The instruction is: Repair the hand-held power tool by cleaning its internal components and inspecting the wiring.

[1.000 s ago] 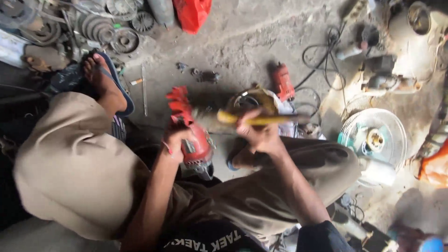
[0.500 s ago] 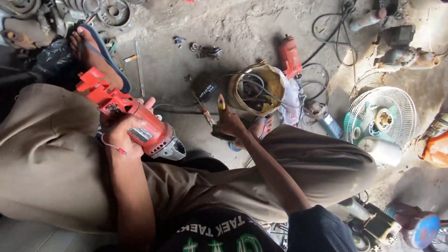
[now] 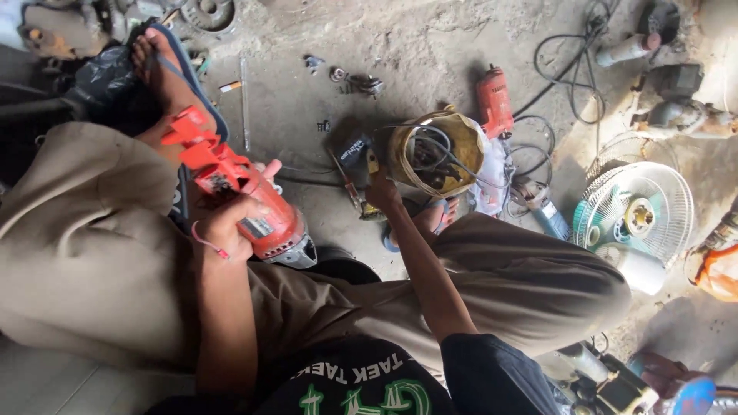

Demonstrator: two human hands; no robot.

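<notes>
Left hand: the left hand (image 3: 231, 223) is wrapped tightly around the body of a red plastic angle grinder with a grey metal gear head (image 3: 246, 204), held over the left knee, near and left in the scene.
Grinder attitude: the tool is tilted, its grey head pointing near and right, its red handle end pointing far and left toward the sandalled foot (image 3: 165, 73).
Right hand: the right hand (image 3: 382, 188) is stretched out to the middle of the floor and closed around a small dark tool with a yellowish handle (image 3: 357, 157); what kind of tool it is cannot be told.
Grip advice: the grinder is judged best kept braced against the thigh, so that the gear head is steadied before any tool is brought to it.
Reach advice: the small tool is judged best lifted straight up, since the round yellowish basket full of black cables (image 3: 434, 154) lies just beside it on the right and a loop could be snagged.
Loose parts: small dark metal pieces (image 3: 357, 81) are scattered farther off on the concrete floor (image 3: 430, 46).
Far right: a second red power tool (image 3: 493, 100) lies beyond the basket, and a white wire fan guard (image 3: 634, 215) lies well apart at the right.
</notes>
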